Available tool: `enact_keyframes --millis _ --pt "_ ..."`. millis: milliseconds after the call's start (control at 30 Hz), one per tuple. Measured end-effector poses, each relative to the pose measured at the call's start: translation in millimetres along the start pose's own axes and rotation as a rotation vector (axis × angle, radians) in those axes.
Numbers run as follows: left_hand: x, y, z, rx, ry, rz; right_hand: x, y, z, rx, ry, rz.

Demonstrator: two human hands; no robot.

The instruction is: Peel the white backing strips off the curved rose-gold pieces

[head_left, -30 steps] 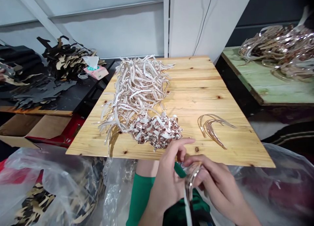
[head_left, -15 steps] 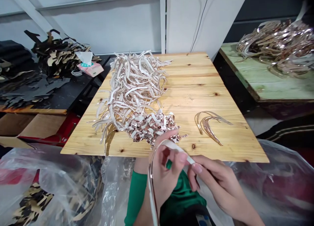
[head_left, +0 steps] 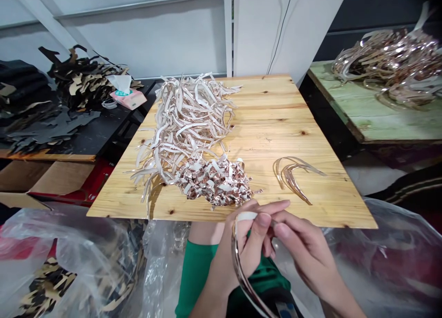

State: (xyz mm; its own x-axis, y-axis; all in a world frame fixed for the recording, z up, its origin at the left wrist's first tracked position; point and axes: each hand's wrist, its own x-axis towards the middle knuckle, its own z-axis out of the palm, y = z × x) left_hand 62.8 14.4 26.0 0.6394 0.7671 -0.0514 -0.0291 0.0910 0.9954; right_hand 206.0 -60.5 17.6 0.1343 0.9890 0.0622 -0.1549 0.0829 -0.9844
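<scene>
My left hand (head_left: 238, 253) is closed around the upper end of a curved strip with a rose-gold shiny face and a white edge (head_left: 240, 269). The strip's long end curves down past my wrist. My right hand (head_left: 305, 253) comes in from the right, its fingertips pinching the white end of the strip close to my left fingers. Both hands are just below the front edge of a pine board (head_left: 276, 120). On it lie a large heap of pale curled strips (head_left: 184, 129), a mound of short shiny cut pieces (head_left: 216, 182) and several curved strips (head_left: 292, 175).
A green-painted table with a heap of rose-gold strips (head_left: 386, 64) stands at the right. On a black table at the left are dark scraps (head_left: 83, 80) and a tissue box (head_left: 126, 99). Plastic bags (head_left: 69, 258) and a cardboard box (head_left: 44, 182) lie below.
The strip's long end has swung from the upper left down towards the lower right. My hands have shifted a little to the right and turned the strip. The board's piles look unchanged.
</scene>
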Motion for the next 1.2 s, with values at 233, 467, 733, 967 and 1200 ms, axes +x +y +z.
enact_keyframes --millis 233,467,733,967,1200 --pt "-4 5 3 -0.227 0.007 -0.123 3 -11 2 -0.111 -0.132 -0.062" --pt "-6 1 3 -0.233 0.012 -0.036 -7 -5 -4 -0.215 -0.168 -0.14" --pt "-6 0 -7 -0.01 -0.071 0.159 -10 -3 0 -0.181 -0.026 -0.151" --pt "-16 -2 -1 -0.116 0.01 0.087 -9 -7 6 -0.29 -0.089 -0.241" --pt "-20 3 -4 -0.076 0.051 0.133 -14 -5 11 -0.324 -0.033 -0.241"
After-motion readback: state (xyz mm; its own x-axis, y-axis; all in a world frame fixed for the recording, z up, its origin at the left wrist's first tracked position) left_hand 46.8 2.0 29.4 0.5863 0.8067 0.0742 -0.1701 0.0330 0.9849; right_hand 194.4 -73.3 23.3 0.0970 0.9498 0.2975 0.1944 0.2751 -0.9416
